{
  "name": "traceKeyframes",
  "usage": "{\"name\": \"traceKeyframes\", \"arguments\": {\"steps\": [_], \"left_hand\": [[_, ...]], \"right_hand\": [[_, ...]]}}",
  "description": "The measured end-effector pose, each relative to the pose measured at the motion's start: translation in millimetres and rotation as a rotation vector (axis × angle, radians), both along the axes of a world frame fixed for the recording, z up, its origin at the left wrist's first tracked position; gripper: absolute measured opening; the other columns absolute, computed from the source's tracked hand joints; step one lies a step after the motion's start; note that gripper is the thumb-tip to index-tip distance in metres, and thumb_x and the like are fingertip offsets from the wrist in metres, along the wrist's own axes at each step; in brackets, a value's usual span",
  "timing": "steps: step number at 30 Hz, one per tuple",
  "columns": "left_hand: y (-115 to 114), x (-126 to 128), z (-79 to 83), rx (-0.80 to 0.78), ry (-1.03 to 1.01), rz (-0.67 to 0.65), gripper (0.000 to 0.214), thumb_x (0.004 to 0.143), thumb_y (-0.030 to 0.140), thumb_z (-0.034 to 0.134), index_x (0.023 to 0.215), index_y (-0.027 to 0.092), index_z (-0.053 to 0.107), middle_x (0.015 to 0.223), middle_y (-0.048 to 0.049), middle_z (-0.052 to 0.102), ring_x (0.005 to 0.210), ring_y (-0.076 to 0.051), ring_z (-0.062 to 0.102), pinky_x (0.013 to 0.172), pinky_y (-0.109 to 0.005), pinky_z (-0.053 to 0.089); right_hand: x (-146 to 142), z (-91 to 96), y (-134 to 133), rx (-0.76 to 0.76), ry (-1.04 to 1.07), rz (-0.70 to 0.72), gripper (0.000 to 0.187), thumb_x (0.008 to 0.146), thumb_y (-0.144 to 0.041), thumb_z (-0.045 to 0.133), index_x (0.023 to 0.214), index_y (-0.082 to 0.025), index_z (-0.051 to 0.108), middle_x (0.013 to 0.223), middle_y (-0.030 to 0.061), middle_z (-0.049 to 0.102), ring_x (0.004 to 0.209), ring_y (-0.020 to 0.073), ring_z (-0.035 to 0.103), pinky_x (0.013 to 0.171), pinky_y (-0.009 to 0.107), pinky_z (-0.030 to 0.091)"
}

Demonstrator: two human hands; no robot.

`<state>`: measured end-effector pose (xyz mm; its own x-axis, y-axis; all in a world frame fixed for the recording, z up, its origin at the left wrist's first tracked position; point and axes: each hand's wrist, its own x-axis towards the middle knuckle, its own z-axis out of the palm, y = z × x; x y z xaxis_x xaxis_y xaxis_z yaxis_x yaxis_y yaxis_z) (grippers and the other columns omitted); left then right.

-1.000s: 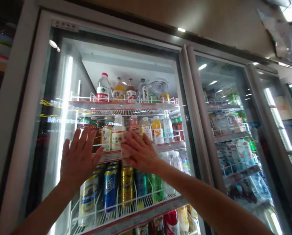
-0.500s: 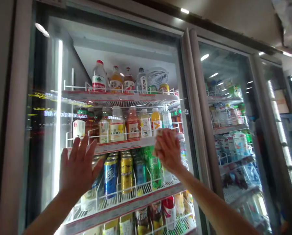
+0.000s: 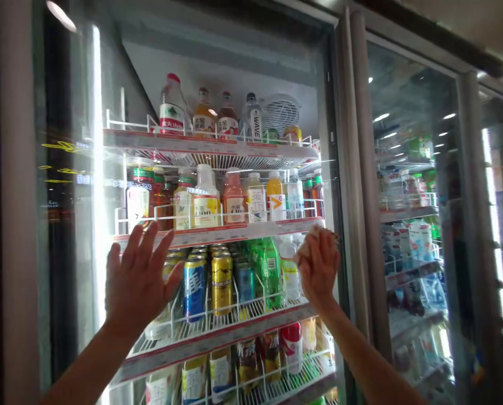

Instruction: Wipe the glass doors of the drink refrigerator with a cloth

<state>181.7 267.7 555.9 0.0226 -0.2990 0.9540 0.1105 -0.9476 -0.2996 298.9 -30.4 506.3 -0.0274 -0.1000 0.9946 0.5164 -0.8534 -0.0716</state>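
My left hand (image 3: 138, 281) lies flat with fingers spread on the glass door (image 3: 82, 169) of a drinks fridge, at the height of the can shelf. My right hand (image 3: 318, 264) presses a small crumpled cloth (image 3: 308, 247) against the same glass near the door's right edge, fingers closed over it. Behind the glass stand rows of bottles (image 3: 204, 202) on the upper shelves and cans (image 3: 221, 278) on the shelf below.
A grey door frame (image 3: 354, 185) divides this fridge from a second glass-door fridge (image 3: 411, 214) on the right, also stocked with drinks. A grey pillar (image 3: 17, 202) borders the door on the left. White wire shelves (image 3: 217, 320) hold the drinks.
My right hand with the cloth has slid rightward across the glass, from the middle to the door's right edge. The left hand stays flat in place. The view has tilted downward.
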Motion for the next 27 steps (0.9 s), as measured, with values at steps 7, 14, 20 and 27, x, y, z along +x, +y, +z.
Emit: {"name": "traceKeyframes", "arguments": {"steps": [7, 14, 20, 27], "left_hand": [[2, 0, 0.3, 0.009, -0.010, 0.001, 0.069, 0.086, 0.035, 0.053, 0.146, 0.025, 0.022, 0.151, -0.0081, 0.029, 0.138, -0.030, 0.028, 0.111, -0.052, 0.023], [2, 0, -0.1, -0.013, 0.004, -0.005, 0.070, 0.086, 0.036, 0.052, 0.147, 0.027, 0.018, 0.152, -0.0067, 0.026, 0.139, -0.030, 0.027, 0.112, -0.053, 0.023], [-1, -2, -6.7, -0.031, 0.016, -0.008, 0.072, 0.086, 0.034, 0.053, 0.147, 0.027, 0.016, 0.153, -0.0065, 0.022, 0.140, -0.030, 0.025, 0.113, -0.052, 0.020], [-4, -12, -82.5, 0.014, 0.118, -0.006, 0.072, 0.084, 0.030, 0.054, 0.147, 0.027, 0.018, 0.154, -0.0068, 0.019, 0.141, -0.028, 0.019, 0.115, -0.049, 0.015]], "right_hand": [[-35, -19.8, 60, -0.444, -0.075, 0.214, 0.044, 0.086, -0.037, 0.042, 0.128, -0.027, 0.050, 0.149, 0.0025, 0.034, 0.140, 0.0251, 0.025, 0.114, 0.050, 0.015], [2, -8.3, -5, 0.050, 0.005, 0.003, 0.050, 0.089, -0.029, 0.035, 0.138, -0.022, 0.040, 0.148, 0.0120, 0.034, 0.139, 0.0302, 0.027, 0.106, 0.056, 0.025], [-34, -30.5, 41, -0.407, 0.000, 0.177, 0.050, 0.083, -0.028, 0.042, 0.134, -0.025, 0.044, 0.148, 0.0063, 0.035, 0.140, 0.0260, 0.025, 0.112, 0.051, 0.020], [8, -40.0, -28, 0.005, 0.056, -0.065, 0.054, 0.089, -0.029, 0.034, 0.142, -0.020, 0.034, 0.149, 0.0145, 0.031, 0.139, 0.0314, 0.025, 0.105, 0.059, 0.025]]}}
